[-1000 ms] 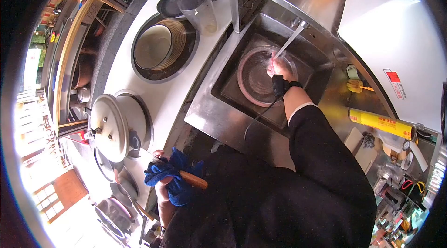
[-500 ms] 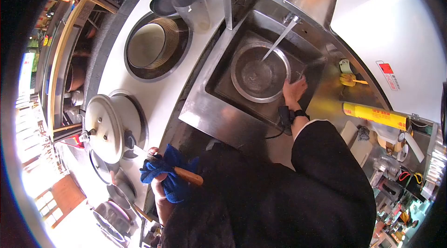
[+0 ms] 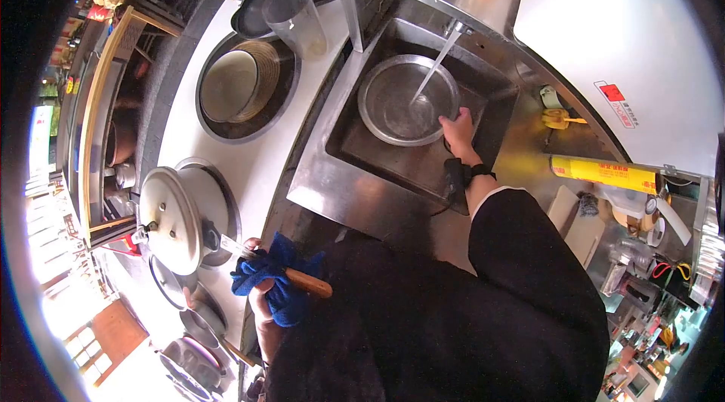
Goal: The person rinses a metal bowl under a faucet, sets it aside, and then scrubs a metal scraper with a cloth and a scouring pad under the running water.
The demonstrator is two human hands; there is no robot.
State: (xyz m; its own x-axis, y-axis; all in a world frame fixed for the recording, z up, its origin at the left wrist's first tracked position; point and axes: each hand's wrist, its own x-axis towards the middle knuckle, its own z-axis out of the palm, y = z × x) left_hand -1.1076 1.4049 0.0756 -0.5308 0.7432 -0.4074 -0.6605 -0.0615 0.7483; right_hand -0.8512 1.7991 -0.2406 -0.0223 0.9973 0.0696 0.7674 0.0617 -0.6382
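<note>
In the sink [image 3: 355, 147], a round metal bowl [image 3: 381, 121] catches a stream of water from the faucet [image 3: 458, 27]. My right hand [image 3: 461, 134] grips the bowl's near right rim, with a dark band around the wrist. At lower left, my left hand [image 3: 262, 298] is closed around a bunched blue cloth [image 3: 283, 304]. A wooden-handled utensil [image 3: 308, 283] runs through that cloth; its pale, flat end sticks out on the far side, close to the lidded pressure cooker [image 3: 171, 212] in this view. The cloth hides the utensil's middle.
Left of the sink, a white counter holds a pale pot [image 3: 231, 86] in a round burner well and a clear plastic pitcher [image 3: 296, 23] beside black pans. Several pans stand at lower left. On the right are a yellow box [image 3: 604, 172] and a white panel [image 3: 619, 47].
The metal bowl has shifted toward the faucet side of the sink. My right hand has moved with it and now grips its rim. My left hand keeps hold of the cloth and utensil.
</note>
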